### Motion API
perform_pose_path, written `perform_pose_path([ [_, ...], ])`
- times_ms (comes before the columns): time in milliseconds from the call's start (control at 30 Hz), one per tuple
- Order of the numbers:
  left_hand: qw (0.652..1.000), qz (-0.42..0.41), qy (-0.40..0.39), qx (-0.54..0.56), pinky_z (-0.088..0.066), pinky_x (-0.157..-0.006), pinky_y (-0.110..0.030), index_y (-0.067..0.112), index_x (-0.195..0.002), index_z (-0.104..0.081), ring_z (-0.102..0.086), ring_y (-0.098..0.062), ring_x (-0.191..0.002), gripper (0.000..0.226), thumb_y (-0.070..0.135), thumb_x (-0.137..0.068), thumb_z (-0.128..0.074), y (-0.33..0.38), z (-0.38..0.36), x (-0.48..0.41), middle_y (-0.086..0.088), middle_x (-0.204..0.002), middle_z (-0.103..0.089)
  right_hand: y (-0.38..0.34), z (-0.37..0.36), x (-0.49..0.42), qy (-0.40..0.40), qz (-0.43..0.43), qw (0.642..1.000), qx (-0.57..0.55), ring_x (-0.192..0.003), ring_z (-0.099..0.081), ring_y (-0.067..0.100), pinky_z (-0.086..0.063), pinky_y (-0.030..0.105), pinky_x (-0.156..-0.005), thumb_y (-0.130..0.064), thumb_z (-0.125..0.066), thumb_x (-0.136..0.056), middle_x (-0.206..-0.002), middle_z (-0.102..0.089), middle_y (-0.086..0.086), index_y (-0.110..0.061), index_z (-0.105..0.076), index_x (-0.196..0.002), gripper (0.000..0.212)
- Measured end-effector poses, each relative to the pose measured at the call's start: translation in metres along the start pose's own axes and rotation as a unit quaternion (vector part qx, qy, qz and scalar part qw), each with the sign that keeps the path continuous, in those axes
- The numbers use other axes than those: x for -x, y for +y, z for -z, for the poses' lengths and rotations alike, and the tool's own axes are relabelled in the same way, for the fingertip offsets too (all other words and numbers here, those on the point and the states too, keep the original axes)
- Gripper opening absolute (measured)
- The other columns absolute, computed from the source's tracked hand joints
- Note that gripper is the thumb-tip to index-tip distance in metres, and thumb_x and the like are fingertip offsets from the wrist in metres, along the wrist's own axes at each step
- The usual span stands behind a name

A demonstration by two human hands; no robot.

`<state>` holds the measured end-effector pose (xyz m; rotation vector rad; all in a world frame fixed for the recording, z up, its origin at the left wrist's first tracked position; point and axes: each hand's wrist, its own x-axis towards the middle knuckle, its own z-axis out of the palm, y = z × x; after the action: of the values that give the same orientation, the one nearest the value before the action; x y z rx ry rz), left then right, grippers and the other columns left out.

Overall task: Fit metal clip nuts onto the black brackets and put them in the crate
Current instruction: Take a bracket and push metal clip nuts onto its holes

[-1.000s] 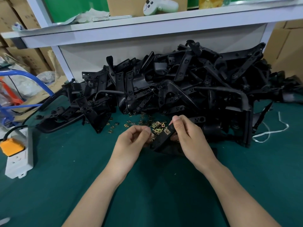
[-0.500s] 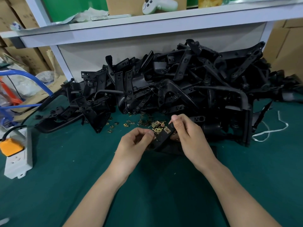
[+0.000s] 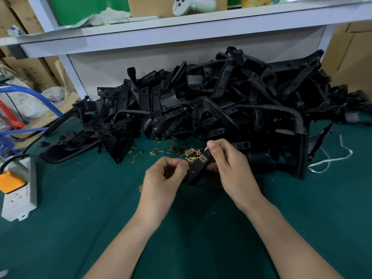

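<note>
Head view: vs. 1 s ago, the left grip (image 3: 163, 178) was brought closer and is now pinched at the edge of the bracket (image 3: 196, 171); a nut inside cannot be told. The bracket is held over the desk (image 3: 80, 218) centre, right grip (image 3: 231, 168) curled round it, 1 clip nut (image 3: 202, 158) fitted. Probably a 2nd is being fitted.

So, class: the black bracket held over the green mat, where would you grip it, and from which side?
Probably its upper end, from the right, as the right hand does: the bracket is a flat strip tilted up-right, so its left edge is open to the left hand and its clip nut.
</note>
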<state>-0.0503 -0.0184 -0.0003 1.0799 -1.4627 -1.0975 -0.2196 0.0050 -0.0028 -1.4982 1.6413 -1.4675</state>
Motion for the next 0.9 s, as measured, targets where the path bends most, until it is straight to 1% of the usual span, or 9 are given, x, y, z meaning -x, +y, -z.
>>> perform_pose_path([
  [167, 1.000, -0.014, 0.015, 0.008, -0.043, -0.060, -0.012, 0.019, -0.082, -0.069, -0.053, -0.002, -0.062, 0.013, 0.024, -0.095, -0.068, 0.002, -0.004, 0.004, 0.013, -0.069, -0.066, -0.002, 0.000, 0.001, 0.006, 0.001, 1.000, -0.016, -0.077, -0.069, 0.004, -0.054, 0.030, -0.074, -0.067, -0.037, -0.094, -0.084, -0.070, -0.008, -0.030, -0.063, -0.098, 0.046],
  [367, 0.999, -0.020, 0.021, 0.021, -0.044, -0.062, -0.010, 0.020, -0.083, -0.070, -0.055, 0.000, -0.064, 0.013, 0.023, -0.096, -0.068, 0.003, -0.004, 0.006, 0.013, -0.070, -0.067, -0.004, -0.002, 0.002, 0.015, 0.014, 0.999, -0.032, -0.077, -0.069, 0.000, -0.049, 0.014, -0.071, -0.067, -0.038, -0.094, -0.086, -0.070, -0.016, -0.030, -0.064, -0.099, 0.045],
  [433, 0.999, -0.023, 0.016, 0.034, -0.045, -0.067, -0.008, 0.025, -0.087, -0.071, -0.060, 0.001, -0.070, 0.010, 0.025, -0.096, -0.068, 0.005, -0.004, 0.007, 0.013, -0.077, -0.071, -0.003, -0.001, 0.002, 0.026, 0.014, 0.999, -0.039, -0.078, -0.070, 0.002, -0.051, 0.017, -0.073, -0.068, -0.038, -0.095, -0.086, -0.071, -0.014, -0.033, -0.064, -0.098, 0.043],
  [500, 0.998, -0.026, -0.003, 0.053, -0.048, -0.074, -0.008, 0.029, -0.099, -0.073, -0.067, 0.001, -0.081, 0.006, 0.028, -0.094, -0.069, 0.007, -0.005, 0.008, 0.012, -0.088, -0.074, -0.003, 0.001, 0.000, 0.041, 0.011, 0.998, -0.050, -0.081, -0.072, 0.007, -0.056, 0.031, -0.079, -0.067, -0.039, -0.097, -0.086, -0.072, -0.009, -0.033, -0.063, -0.097, 0.042],
  [567, 0.998, -0.036, -0.027, 0.054, -0.049, -0.080, -0.008, 0.033, -0.114, -0.069, -0.069, 0.000, -0.090, 0.024, 0.027, -0.091, -0.072, 0.008, -0.006, 0.010, 0.014, -0.097, -0.074, -0.004, 0.002, -0.001, 0.057, 0.012, 0.996, -0.062, -0.082, -0.072, 0.009, -0.057, 0.039, -0.082, -0.065, -0.039, -0.099, -0.087, -0.073, -0.008, -0.031, -0.064, -0.097, 0.042],
  [633, 0.998, -0.038, -0.041, 0.040, -0.049, -0.082, -0.008, 0.036, -0.123, -0.063, -0.068, 0.000, -0.097, 0.037, 0.023, -0.091, -0.074, 0.007, -0.008, 0.011, 0.018, -0.103, -0.072, -0.003, 0.003, -0.002, 0.069, 0.011, 0.996, -0.062, -0.082, -0.072, 0.009, -0.058, 0.042, -0.083, -0.064, -0.038, -0.099, -0.087, -0.073, -0.008, -0.029, -0.064, -0.097, 0.043],
  [733, 0.998, -0.042, -0.042, -0.007, -0.047, -0.087, -0.009, 0.044, -0.125, -0.060, -0.065, 0.002, -0.103, 0.042, 0.025, -0.091, -0.074, 0.004, -0.012, 0.013, 0.025, -0.107, -0.070, -0.003, 0.002, -0.001, 0.076, 0.009, 0.995, -0.056, -0.082, -0.072, 0.007, -0.057, 0.042, -0.084, -0.065, -0.037, -0.099, -0.088, -0.073, -0.012, -0.029, -0.063, -0.096, 0.045],
  [800, 0.998, -0.051, -0.032, -0.031, -0.047, -0.087, -0.009, 0.045, -0.123, -0.060, -0.064, 0.002, -0.104, 0.040, 0.026, -0.091, -0.074, 0.002, -0.013, 0.013, 0.027, -0.106, -0.069, -0.003, 0.001, -0.001, 0.075, 0.005, 0.996, -0.053, -0.082, -0.071, 0.007, -0.057, 0.041, -0.083, -0.067, -0.037, -0.098, -0.087, -0.072, -0.012, -0.030, -0.063, -0.096, 0.045],
  [900, 0.997, -0.059, -0.024, -0.038, -0.049, -0.087, -0.010, 0.045, -0.120, -0.060, -0.065, 0.002, -0.103, 0.038, 0.026, -0.091, -0.074, 0.000, -0.014, 0.012, 0.027, -0.105, -0.069, -0.002, -0.001, 0.000, 0.077, 0.003, 0.996, -0.051, -0.081, -0.071, 0.008, -0.057, 0.042, -0.083, -0.067, -0.036, -0.098, -0.086, -0.072, -0.011, -0.029, -0.062, -0.096, 0.046],
])
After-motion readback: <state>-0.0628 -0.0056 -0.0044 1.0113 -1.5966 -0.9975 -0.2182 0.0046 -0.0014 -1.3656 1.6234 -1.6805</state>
